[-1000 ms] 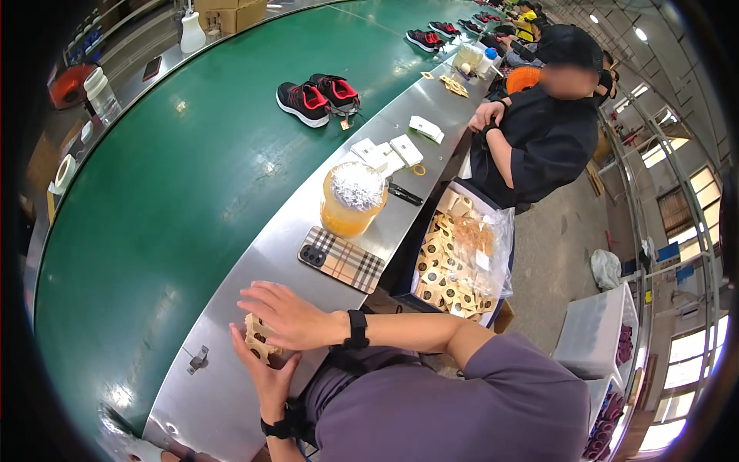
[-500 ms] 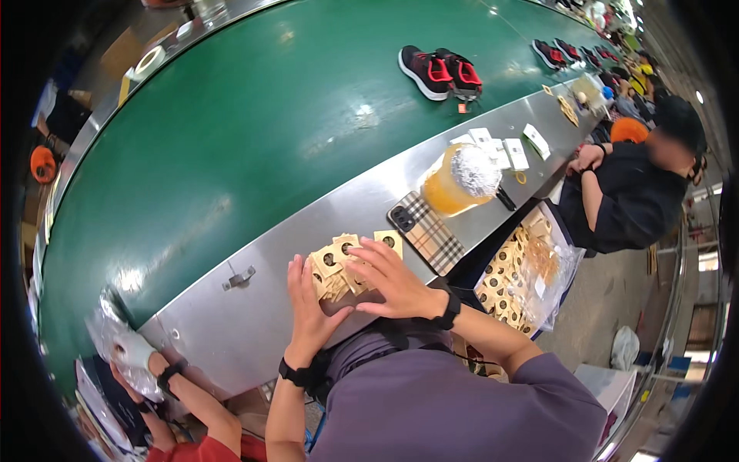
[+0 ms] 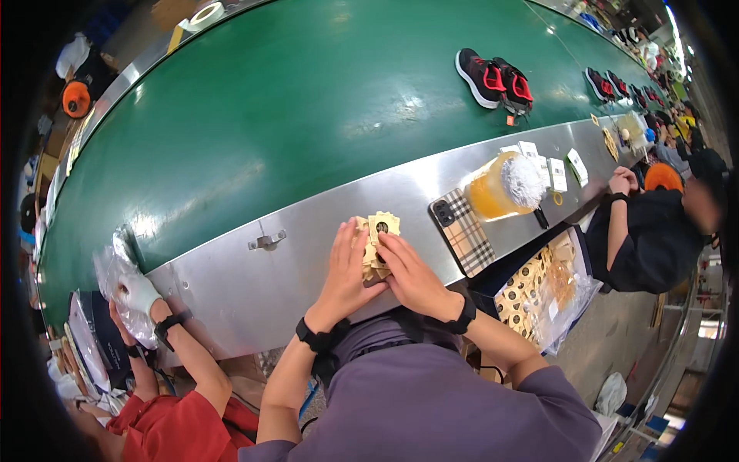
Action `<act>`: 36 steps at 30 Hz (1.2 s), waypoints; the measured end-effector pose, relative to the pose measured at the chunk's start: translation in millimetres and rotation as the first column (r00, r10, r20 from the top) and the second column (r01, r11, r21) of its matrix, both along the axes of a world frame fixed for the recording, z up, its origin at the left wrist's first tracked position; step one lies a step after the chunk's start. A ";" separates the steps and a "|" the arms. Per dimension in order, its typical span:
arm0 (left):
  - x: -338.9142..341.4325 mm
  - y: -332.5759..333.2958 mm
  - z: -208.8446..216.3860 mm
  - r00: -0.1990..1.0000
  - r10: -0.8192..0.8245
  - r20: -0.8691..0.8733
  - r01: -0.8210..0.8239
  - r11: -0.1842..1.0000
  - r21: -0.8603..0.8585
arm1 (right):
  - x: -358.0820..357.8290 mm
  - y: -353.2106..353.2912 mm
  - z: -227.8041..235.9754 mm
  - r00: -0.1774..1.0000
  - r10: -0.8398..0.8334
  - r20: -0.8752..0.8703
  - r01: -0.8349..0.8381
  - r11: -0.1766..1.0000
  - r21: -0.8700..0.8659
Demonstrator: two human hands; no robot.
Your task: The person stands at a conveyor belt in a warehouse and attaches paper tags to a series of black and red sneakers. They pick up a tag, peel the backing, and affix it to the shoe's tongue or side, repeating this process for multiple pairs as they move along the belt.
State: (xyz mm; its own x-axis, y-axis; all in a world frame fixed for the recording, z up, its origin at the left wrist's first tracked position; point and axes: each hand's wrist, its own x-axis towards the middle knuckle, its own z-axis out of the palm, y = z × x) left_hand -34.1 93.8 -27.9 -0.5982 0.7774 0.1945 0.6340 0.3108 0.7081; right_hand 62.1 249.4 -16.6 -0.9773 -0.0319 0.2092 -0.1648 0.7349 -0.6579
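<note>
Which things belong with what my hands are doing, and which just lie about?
Likely belonging:
squarish tan tags with dark round marks, between left hand and right hand;
heap of similar tags.

Probably lying about:
beige-checked rectangular phone;
amber cylindrical container with silvery top.

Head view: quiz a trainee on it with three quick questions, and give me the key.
1. True or false: the left hand and right hand both touch the tan cards.
2. Which is nearest the right hand, apart from the cards: A) yellow container, B) plaid-backed phone, C) white boxes?
3. Fill in: the nearest black-and-red shoes stand on a ____ surface.

Key: 1 true; 2 B; 3 green.
</note>
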 end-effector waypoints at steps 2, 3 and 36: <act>-8.0 0.4 2.3 0.999 -0.023 -0.031 0.024 0.998 0.050 | -11.3 5.1 -0.9 0.999 0.035 -0.033 -0.038 0.995 -0.090; -10.0 -5.1 2.8 1.000 0.012 0.024 -0.014 0.995 0.100 | -16.0 7.3 4.5 0.998 0.046 -0.042 -0.050 0.994 -0.100; 7.7 -35.5 -29.7 0.953 0.302 -0.016 -0.296 0.942 0.156 | -44.9 -10.3 -19.2 0.993 0.109 0.053 -0.121 0.916 0.381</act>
State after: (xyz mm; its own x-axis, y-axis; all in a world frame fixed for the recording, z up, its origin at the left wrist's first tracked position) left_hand -26.4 58.3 -57.6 -0.7884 0.5235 0.3232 0.5563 0.3823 0.7378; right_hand 17.2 239.2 -35.8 -0.9679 -0.2160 0.1288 -0.2475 0.9089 -0.3356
